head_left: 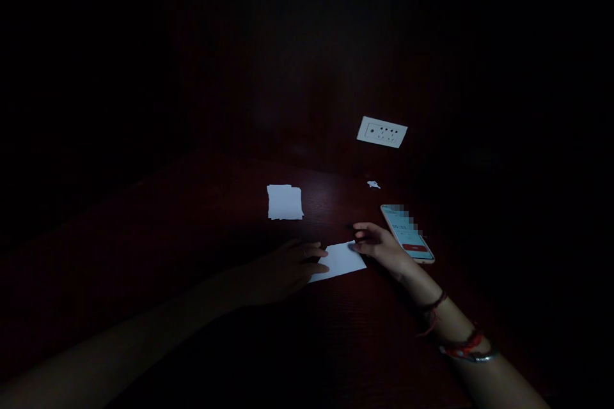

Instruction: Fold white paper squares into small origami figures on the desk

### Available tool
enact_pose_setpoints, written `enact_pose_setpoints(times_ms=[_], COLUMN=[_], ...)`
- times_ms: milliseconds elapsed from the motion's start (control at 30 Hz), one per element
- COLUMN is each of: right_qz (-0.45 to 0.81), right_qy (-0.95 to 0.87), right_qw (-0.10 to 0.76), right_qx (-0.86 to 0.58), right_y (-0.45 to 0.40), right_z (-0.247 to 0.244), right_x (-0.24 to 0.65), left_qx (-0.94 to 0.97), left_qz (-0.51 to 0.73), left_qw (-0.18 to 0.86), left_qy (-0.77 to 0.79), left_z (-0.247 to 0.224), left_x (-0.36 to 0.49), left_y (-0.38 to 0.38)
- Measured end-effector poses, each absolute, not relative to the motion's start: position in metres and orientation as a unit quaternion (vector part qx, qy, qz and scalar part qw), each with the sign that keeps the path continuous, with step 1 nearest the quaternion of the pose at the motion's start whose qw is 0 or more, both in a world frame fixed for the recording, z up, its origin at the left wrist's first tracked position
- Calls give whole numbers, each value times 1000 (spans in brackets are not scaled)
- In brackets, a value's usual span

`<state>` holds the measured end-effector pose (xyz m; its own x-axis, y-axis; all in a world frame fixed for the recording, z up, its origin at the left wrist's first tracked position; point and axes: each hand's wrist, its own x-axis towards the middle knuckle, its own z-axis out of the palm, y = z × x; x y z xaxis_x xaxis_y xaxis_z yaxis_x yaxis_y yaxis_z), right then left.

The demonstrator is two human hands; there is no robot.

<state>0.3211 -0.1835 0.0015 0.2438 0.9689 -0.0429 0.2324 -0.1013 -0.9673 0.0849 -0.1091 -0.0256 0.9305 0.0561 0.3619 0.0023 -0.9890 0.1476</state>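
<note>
Resting on left end of paper (343, 259): left fingers (316, 268), apart. Right fingers (365, 248), parted, at its far-right corner; phone (407, 230) beside them.

My 2 bare forearms reach in from the lower corners. My left hand (292, 268) lies low and in shadow, palm down, its fingers pointing right. My right hand (381, 252) is better lit, angled up and to the left, fingers loosely bent and a little spread. My 2 hands face each other, near but apart.
</note>
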Motion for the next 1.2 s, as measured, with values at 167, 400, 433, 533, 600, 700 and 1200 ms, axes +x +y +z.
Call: enact_pose_setpoints(times_ms=[167,400,433,533,600,700,1200], right_qz=[303,220,216,168,136,134,132], right_qy=[-550,-598,-604,-654,-711,-774,-863], right_qw=[407,338,337,338,334,307,194], right_qx=[-664,-692,-690,-655,-603,-536,-448], right_y=[-175,-174,-176,-181,-185,-189,-196], right_z=[-13,-9,-7,2,8,12,15], right_x=[330,325,323,318,314,311,313], left_qx=[982,983,983,982,982,984,983], left_qz=[181,177,176,179,177,164,163], left_qw=[38,27,27,24,17,6,-31], left_qy=[35,45,46,54,65,76,73], left_z=[-31,-24,-22,-18,-17,-14,-11], left_x=[88,93,93,93,93,92,91], left_y=[-105,-109,-110,-111,-110,-110,-108])
